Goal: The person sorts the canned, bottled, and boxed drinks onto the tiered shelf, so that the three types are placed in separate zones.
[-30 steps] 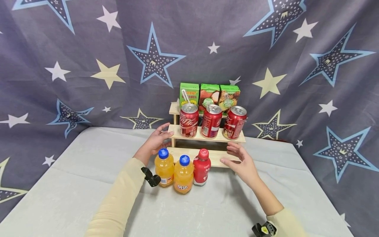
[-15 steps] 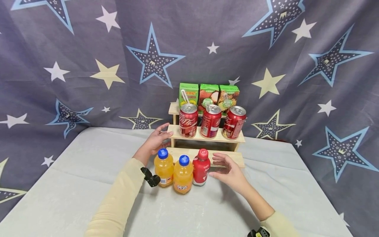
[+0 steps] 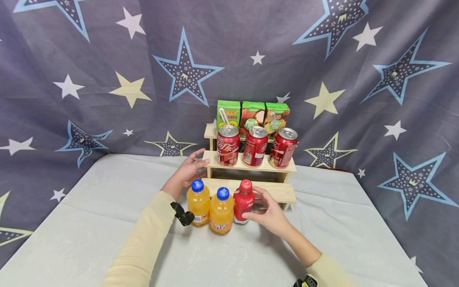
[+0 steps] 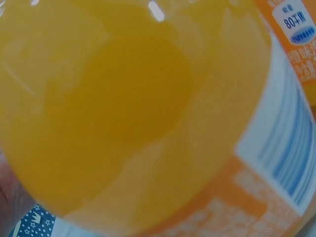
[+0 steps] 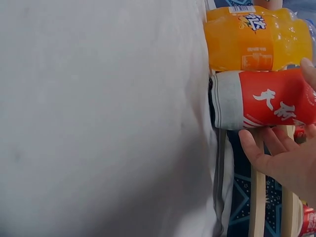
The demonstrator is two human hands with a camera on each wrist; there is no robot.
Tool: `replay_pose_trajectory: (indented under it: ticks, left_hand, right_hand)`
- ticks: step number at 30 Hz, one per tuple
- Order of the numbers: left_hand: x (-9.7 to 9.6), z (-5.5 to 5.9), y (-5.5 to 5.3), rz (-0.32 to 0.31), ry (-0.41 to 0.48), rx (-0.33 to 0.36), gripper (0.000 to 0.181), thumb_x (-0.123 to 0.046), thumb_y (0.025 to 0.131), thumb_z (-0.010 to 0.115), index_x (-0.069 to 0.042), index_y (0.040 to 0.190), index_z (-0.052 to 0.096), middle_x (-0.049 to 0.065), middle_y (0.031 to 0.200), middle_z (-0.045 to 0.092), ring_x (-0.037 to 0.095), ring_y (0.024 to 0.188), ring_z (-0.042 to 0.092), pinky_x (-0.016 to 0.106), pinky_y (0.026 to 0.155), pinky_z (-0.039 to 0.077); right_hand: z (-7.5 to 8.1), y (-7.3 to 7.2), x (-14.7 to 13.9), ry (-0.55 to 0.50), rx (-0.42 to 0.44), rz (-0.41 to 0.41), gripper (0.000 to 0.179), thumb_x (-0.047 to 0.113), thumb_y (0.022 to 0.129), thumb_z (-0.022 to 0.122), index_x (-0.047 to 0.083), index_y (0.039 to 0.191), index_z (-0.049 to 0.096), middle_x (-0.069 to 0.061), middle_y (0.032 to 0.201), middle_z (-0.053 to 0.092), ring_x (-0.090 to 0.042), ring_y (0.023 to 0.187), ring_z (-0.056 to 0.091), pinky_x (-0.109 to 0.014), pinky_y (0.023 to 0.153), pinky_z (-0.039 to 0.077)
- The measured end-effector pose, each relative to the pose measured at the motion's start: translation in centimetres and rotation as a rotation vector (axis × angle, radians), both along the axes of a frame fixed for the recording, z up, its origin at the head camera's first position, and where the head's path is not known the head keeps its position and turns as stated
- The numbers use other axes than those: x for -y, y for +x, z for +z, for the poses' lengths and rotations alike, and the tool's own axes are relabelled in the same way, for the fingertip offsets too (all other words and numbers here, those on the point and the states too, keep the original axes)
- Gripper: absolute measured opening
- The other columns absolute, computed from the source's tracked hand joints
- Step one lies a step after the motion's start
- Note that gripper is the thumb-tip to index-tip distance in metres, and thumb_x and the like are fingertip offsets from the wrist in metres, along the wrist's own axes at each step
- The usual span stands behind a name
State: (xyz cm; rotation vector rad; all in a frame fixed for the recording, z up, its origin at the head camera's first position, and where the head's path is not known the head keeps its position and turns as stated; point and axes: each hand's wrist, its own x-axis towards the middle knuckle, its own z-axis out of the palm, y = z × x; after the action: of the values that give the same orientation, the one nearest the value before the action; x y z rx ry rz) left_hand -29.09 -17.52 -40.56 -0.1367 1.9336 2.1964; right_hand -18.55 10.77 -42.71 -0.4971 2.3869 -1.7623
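In the head view, my right hand point(image 3: 269, 211) reaches around the right side of a red drink bottle point(image 3: 242, 201). Its thumb lies across the bottle's front and its fingers extend beside it. The right wrist view shows these fingers spread, their tips close against the red bottle point(image 5: 276, 98); firm contact cannot be told. My left hand point(image 3: 186, 171) rests against the left end of a tiered wooden shelf point(image 3: 283, 192), thumb on the middle board's edge, other fingers partly hidden. Two orange soda bottles point(image 3: 221, 211) with blue caps stand left of the red one; one orange bottle point(image 4: 133, 98) fills the left wrist view.
Three red cola cans point(image 3: 255, 147) line the middle tier. On the top tier behind them are three green-topped drink cartons point(image 3: 228, 111), one with a spoon or straw shape on its front. A pale cloth covers the table point(image 3: 201, 263), and a star-patterned curtain point(image 3: 236, 24) hangs behind.
My right hand has moved left and down from the shelf's right end to the red drink bottle. The left hand, bottles, cans and cartons stay in place.
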Motion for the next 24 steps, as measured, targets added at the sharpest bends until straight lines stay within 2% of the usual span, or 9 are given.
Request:
replay_pose_trajectory:
  ticks: [10,17,24]
  left_hand:
    - [-0.1,0.0,-0.1,-0.002,0.001,0.0,0.064,-0.015,0.095,0.053,-0.022,0.149,0.02,0.019,0.149,0.03,0.036,0.133,0.036,0.051,0.111,0.031]
    - [0.1,-0.2,-0.3,0.01,0.0,0.01,0.064,-0.015,0.095,0.054,-0.023,0.149,0.021,0.018,0.15,0.031,0.036,0.133,0.037,0.05,0.112,0.03]
    - [0.0,-0.1,-0.1,0.004,-0.005,0.009,0.064,-0.016,0.095,0.054,-0.024,0.149,0.021,0.018,0.15,0.029,0.036,0.134,0.036,0.051,0.112,0.03]
  right_hand:
    - [-0.2,0.1,1.0,-0.016,0.019,-0.077,0.077,0.012,0.07,0.082,0.015,0.136,0.043,-0.013,0.124,0.059,-0.027,0.107,0.058,-0.038,0.086,0.055]
    - [-0.4,0.3,1.6,-0.015,0.018,-0.146,0.074,0.016,0.07,0.082,0.015,0.134,0.045,-0.01,0.119,0.061,-0.025,0.105,0.058,-0.036,0.084,0.056]
    - [-0.3,0.6,1.9,-0.016,0.009,-0.177,0.07,0.014,0.072,0.081,0.015,0.133,0.046,-0.009,0.117,0.061,-0.025,0.107,0.058,-0.032,0.082,0.056]
